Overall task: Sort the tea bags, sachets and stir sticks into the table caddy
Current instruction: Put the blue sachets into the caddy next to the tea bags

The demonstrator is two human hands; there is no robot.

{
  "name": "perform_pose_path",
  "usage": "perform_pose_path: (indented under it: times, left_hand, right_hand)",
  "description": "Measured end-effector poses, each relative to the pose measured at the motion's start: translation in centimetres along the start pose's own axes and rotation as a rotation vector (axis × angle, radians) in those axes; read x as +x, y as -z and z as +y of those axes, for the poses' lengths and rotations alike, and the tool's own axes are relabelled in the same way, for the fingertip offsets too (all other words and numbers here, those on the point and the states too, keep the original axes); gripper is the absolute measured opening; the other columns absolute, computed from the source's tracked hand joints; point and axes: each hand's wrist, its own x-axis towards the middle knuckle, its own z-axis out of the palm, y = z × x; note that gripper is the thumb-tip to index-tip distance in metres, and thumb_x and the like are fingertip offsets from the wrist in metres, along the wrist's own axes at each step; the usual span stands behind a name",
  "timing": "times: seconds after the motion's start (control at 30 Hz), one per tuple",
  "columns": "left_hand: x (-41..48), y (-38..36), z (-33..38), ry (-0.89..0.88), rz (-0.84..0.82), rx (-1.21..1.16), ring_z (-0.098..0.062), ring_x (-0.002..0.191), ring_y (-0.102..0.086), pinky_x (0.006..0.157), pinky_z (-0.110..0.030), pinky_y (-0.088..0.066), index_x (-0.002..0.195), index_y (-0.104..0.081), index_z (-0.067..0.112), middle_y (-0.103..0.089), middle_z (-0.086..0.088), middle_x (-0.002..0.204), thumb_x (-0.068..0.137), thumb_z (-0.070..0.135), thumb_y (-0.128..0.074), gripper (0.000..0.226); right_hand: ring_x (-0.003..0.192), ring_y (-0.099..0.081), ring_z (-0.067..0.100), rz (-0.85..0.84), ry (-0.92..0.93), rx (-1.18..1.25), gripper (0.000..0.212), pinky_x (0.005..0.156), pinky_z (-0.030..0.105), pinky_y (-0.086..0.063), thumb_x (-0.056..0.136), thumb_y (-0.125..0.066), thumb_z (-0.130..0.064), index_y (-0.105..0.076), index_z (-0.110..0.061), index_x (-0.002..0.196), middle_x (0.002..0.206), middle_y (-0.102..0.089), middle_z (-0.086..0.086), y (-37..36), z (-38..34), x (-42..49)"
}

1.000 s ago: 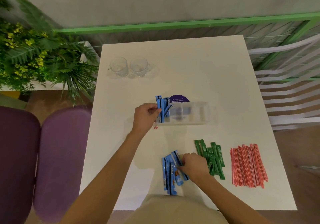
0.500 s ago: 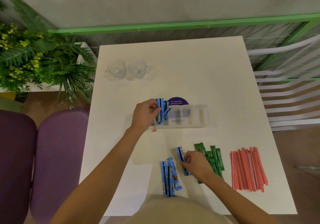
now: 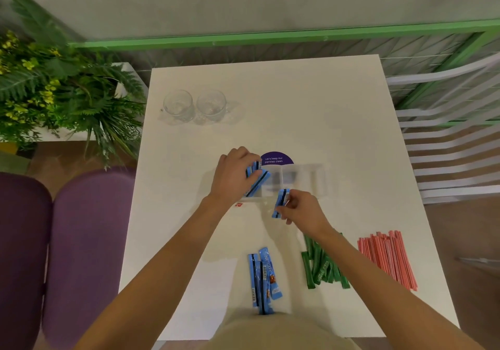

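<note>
Hands both stretched out from the near edge. Left hand (image 3: 234, 177) curled round a bunch of blue sachets (image 3: 260, 181) at the left end of the clear caddy (image 3: 304, 179); right hand (image 3: 303, 209) pinching a single sachet (image 3: 281, 203) just near of the caddy. Along the near counter (image 3: 311, 100) edge: loose sachets (image 3: 262, 276), green sachets (image 3: 322, 267), red stir sticks (image 3: 387, 259) rightmost. Open room beyond the caddy, up to two glasses (image 3: 195, 106) far left.

Two clear glasses (image 3: 178, 104), perhaps mugs, far-left on the white table (image 3: 311, 100); leafy plant (image 3: 54, 92), purple chairs (image 3: 81, 241) alongside
</note>
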Motion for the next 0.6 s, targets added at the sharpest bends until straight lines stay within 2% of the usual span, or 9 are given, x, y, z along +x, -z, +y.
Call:
perform_pose_path:
  times: [0.1,0.2,0.33,0.47,0.6]
  left_hand:
    - [1.3,-0.2,1.0,-0.102,-0.115,0.074,-0.017,0.097,-0.054,0.082,-0.028,-0.030,0.112,-0.069,0.023,-0.059,0.002,0.102,0.085,0.034,-0.068,0.029]
    - [2.1,-0.2,1.3,-0.131,-0.214,0.167,-0.015,0.100,-0.051,0.088,-0.030,-0.030,0.108,-0.070,0.025,-0.057,0.004,0.105,0.087,0.035,-0.064,0.023]
    - [2.1,0.2,0.8,-0.127,-0.197,0.201,-0.015,0.098,-0.051,0.084,-0.029,-0.026,0.101,-0.071,0.025,-0.058,0.005,0.101,0.089,0.032,-0.062,0.017]
    - [1.4,0.9,-0.2,-0.093,-0.177,0.215,-0.016,0.097,-0.051,0.080,-0.026,-0.021,0.101,-0.071,0.023,-0.059,0.004,0.099,0.088,0.030,-0.063,0.017]
    - [1.0,1.4,-1.1,-0.033,-0.155,0.221,-0.016,0.099,-0.052,0.084,-0.029,-0.026,0.101,-0.071,0.025,-0.059,0.004,0.100,0.088,0.030,-0.063,0.016]
  right_hand:
    - [0.048,-0.060,0.012,0.010,0.017,-0.015,0.007,0.055,0.021,-0.050,0.086,-0.068,-0.012,-0.065,-0.006,0.087,0.066,-0.070,0.007,0.3,-0.7,1.0]
    - [0.050,-0.061,0.012,0.029,0.044,-0.026,0.006,0.052,0.015,-0.048,0.088,-0.066,-0.017,-0.066,-0.011,0.088,0.068,-0.071,0.006,0.3,-1.4,1.7]
    - [0.051,-0.062,0.011,0.051,0.110,-0.027,0.003,0.054,0.016,-0.049,0.089,-0.066,-0.018,-0.065,-0.016,0.087,0.069,-0.071,0.006,0.3,-2.4,2.5]
    - [0.052,-0.062,0.006,0.104,0.152,0.023,0.012,0.057,0.021,-0.053,0.087,-0.068,-0.016,-0.068,-0.004,0.090,0.069,-0.071,0.007,-0.1,-3.6,3.8]
    - [0.056,-0.064,0.014,0.087,0.169,-0.008,0.006,0.062,0.030,-0.055,0.086,-0.069,-0.014,-0.067,-0.010,0.083,0.069,-0.070,0.007,-1.1,-4.7,5.2]
